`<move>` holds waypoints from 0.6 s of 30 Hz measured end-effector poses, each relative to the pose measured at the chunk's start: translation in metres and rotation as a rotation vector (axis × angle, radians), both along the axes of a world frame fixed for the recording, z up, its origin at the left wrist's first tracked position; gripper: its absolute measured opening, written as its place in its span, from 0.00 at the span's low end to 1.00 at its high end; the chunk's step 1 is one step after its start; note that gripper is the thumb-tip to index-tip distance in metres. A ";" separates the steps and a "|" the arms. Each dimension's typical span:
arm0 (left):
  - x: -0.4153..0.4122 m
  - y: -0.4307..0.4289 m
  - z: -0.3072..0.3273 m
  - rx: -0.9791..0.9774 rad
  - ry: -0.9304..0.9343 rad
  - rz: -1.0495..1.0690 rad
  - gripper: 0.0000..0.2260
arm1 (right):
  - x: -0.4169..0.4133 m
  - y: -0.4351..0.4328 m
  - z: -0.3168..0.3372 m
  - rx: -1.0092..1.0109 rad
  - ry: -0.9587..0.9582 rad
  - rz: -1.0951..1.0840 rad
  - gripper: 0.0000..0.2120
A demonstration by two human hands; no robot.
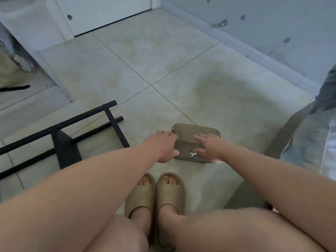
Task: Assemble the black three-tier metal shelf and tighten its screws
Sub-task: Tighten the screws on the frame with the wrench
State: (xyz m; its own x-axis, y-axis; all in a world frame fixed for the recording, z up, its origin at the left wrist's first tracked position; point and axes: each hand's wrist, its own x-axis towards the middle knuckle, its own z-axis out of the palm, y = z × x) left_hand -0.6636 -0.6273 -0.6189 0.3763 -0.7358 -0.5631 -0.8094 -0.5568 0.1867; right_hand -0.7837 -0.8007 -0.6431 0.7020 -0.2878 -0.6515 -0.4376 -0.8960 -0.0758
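A small olive-brown tray (pixel 192 129) lies on the tiled floor just beyond my feet. A little silver wrench (pixel 192 154) and some tiny dark screws lie in its near part. My left hand (pixel 163 147) rests on the tray's left edge, fingers reaching over the rim. My right hand (pixel 211 146) lies over the tray's right part, fingers stretched out flat, just right of the wrench. A black metal shelf frame (pixel 61 124) with a dark panel lies flat on the floor to the left, apart from both hands.
My feet in tan slides (pixel 158 195) stand close under the tray. A white cabinet (pixel 54 24) and door stand at the back left, a wall with a baseboard at the right. Another person's leg in jeans (pixel 325 99) is at the right edge.
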 end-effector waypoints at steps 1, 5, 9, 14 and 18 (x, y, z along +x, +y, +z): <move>0.003 -0.009 -0.013 -0.003 -0.012 -0.048 0.27 | 0.003 -0.007 -0.015 -0.001 0.031 0.005 0.32; 0.003 -0.030 -0.076 -0.073 -0.040 -0.240 0.24 | 0.009 -0.032 -0.075 -0.073 0.096 0.070 0.28; -0.001 -0.040 -0.133 -0.134 -0.042 -0.365 0.23 | 0.010 -0.052 -0.127 -0.211 0.110 0.202 0.18; 0.006 -0.037 -0.172 -0.288 -0.124 -0.372 0.23 | 0.023 -0.065 -0.165 -0.370 0.163 0.263 0.10; 0.006 -0.033 -0.183 -0.372 -0.163 -0.354 0.25 | 0.026 -0.064 -0.185 -0.420 0.197 0.332 0.11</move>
